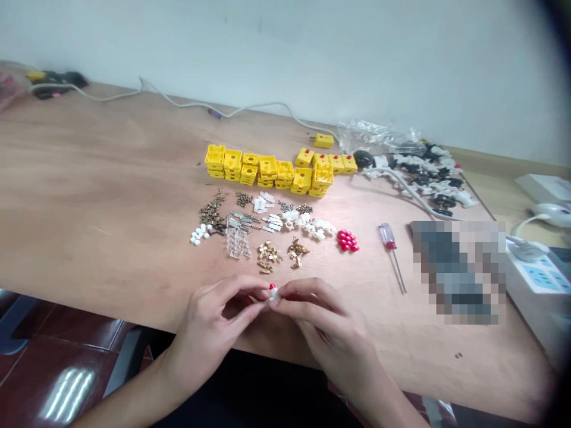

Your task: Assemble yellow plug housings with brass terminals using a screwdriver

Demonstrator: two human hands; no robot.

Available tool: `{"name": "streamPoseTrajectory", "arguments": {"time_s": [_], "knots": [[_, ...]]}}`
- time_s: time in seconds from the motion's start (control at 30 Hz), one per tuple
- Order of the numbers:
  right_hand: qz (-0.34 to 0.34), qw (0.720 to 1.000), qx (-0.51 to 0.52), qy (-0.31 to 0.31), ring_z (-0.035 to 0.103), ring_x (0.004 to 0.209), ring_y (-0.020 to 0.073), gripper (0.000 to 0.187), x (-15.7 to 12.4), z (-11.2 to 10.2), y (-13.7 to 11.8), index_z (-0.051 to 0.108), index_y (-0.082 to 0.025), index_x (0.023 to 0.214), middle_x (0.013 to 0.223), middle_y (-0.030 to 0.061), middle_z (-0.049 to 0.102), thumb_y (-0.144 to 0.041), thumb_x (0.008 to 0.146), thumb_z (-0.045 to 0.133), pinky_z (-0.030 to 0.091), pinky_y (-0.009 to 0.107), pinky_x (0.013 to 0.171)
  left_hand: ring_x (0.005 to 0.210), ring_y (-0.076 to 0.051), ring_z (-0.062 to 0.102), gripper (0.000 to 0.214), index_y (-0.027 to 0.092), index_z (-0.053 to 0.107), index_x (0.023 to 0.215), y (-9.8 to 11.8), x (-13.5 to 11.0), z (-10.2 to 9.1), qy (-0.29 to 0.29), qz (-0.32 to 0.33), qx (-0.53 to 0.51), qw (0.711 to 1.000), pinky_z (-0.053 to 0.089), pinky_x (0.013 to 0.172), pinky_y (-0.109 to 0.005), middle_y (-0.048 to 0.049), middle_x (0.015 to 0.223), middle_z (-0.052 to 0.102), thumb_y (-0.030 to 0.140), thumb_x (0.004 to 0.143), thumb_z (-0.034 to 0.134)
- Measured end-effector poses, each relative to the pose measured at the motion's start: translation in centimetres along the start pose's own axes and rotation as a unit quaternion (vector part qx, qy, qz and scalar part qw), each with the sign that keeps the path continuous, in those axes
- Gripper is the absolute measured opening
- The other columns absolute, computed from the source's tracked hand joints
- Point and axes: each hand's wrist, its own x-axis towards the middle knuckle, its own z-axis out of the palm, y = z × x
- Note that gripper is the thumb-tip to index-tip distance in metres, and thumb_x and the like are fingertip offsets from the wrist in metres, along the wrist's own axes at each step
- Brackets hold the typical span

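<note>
Between my two hands, near the table's front edge, is a small white plastic part with a red cap [273,289]. The fingertips of my left hand [223,309] pinch it from the left. From the right, my right hand [323,315] pinches it with thumb and forefinger, covering part of it. Just beyond the fingers lie small brass pieces [269,252] in two heaps. Red caps [348,241] sit to the right, beside white plastic parts [307,224]. Clear plastic pieces [238,244], metal strips [254,222] and white knobs [200,233] lie to the left.
Stacked yellow housings [267,169] stand in a row behind the small parts. A screwdriver [387,238] lies at the right, near a blurred-out dark object [452,273]. A power strip [535,270] and its white cable [414,193] border the right side. Plastic bags [379,137] lie by the wall.
</note>
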Motion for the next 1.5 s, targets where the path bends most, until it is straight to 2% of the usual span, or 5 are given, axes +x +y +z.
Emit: {"name": "streamPoseTrajectory", "arguments": {"time_s": [0.17,0.43,0.77,0.9,1.5], "knots": [[0.019,1.0,0.018,0.01,0.074,0.087,0.0143,0.029,-0.06,-0.3,0.01,0.075,-0.025,0.103,0.097,0.0039,0.073,-0.002,0.095,0.058,0.066,0.028,0.076,0.083,-0.012,0.075,0.023,0.026,0.076,0.097,0.08,0.19,-0.33,-0.013,-0.033,-0.014,0.999,0.06,0.078,-0.019,0.0042,0.094,0.079,0.006,0.088,0.072],[0.037,0.997,0.067,0.026,0.074,0.083,0.0152,0.026,0.19,-0.32,-0.33,0.074,-0.026,0.102,0.091,0.0014,0.074,-0.005,0.089,0.071,0.065,0.027,0.072,0.084,-0.014,0.072,0.026,0.024,0.074,0.104,0.34,0.52,-0.66,-0.063,0.007,-0.018,0.998,0.058,0.074,-0.021,0.0004,0.096,0.075,0.005,0.087,0.069],[0.098,0.989,0.112,0.013,0.073,0.083,0.0159,0.023,-0.19,0.1,-0.05,0.074,-0.027,0.103,0.091,0.0028,0.072,-0.008,0.089,0.071,0.066,0.026,0.068,0.083,-0.014,0.07,0.021,0.023,0.071,0.101,0.24,0.28,-0.62,-0.04,-0.001,-0.012,0.999,0.059,0.075,-0.022,-0.0004,0.095,0.073,0.007,0.087,0.071],[0.089,0.991,0.102,0.015,0.074,0.083,0.0164,0.017,-0.13,0.02,-0.06,0.075,-0.026,0.099,0.09,0.003,0.074,-0.012,0.089,0.073,0.067,0.027,0.07,0.081,-0.013,0.07,0.02,0.024,0.073,0.098,0.22,0.49,-0.65,-0.036,0.0,-0.014,0.999,0.058,0.074,-0.02,0.0009,0.093,0.074,0.008,0.086,0.073],[0.073,0.994,0.086,0.002,0.074,0.076,0.0132,0.03,0.07,0.04,-0.2,0.075,-0.025,0.099,0.086,0.0014,0.075,-0.001,0.088,0.063,0.064,0.022,0.065,0.075,-0.013,0.072,0.02,0.02,0.075,0.089,0.5,0.43,-0.57,-0.057,0.022,-0.009,0.998,0.057,0.071,-0.021,0.0002,0.085,0.076,0.002,0.081,0.073]]}}
